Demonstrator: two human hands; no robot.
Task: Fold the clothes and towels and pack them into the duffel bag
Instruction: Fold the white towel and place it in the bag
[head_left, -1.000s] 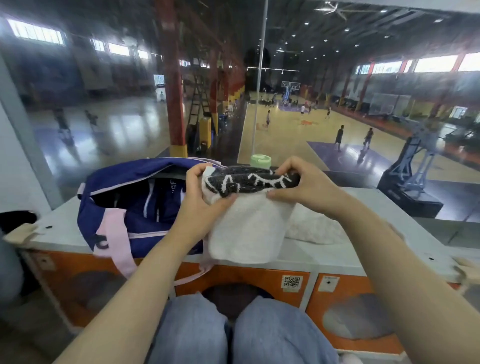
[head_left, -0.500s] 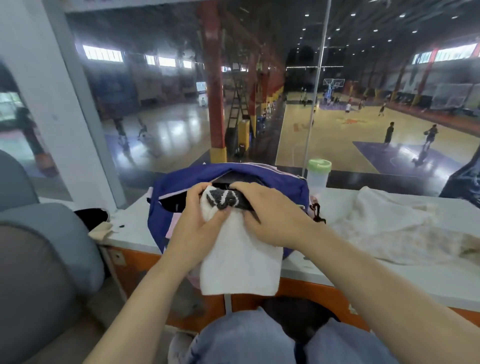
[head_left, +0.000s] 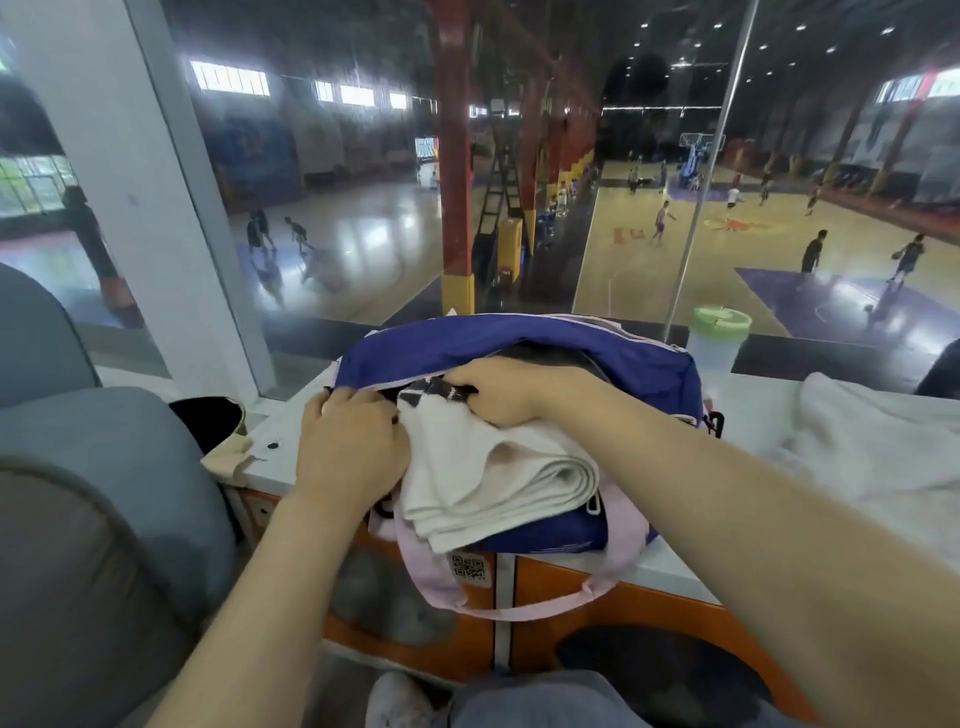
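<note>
A blue duffel bag (head_left: 524, 343) with pink straps lies on the white ledge, its top unzipped. A folded white towel (head_left: 498, 483) with a black-and-white patterned end rests at the bag's opening and hangs over its front. My right hand (head_left: 498, 389) grips the towel's patterned end at the mouth of the bag. My left hand (head_left: 348, 441) holds the towel's left edge, beside the bag's rim. A second white towel (head_left: 857, 447) lies crumpled on the ledge to the right.
A clear cup with a green lid (head_left: 719, 338) stands behind the bag against the window glass. A grey padded seat (head_left: 78, 467) fills the left. The white ledge (head_left: 691, 571) tops orange panels. My knees are below. Beyond the glass is a sports hall.
Both hands carried the folded towel leftward from in front of me to the bag's opening. The towel's patterned end now sits at the bag's mouth and the folds lie on the bag's front.
</note>
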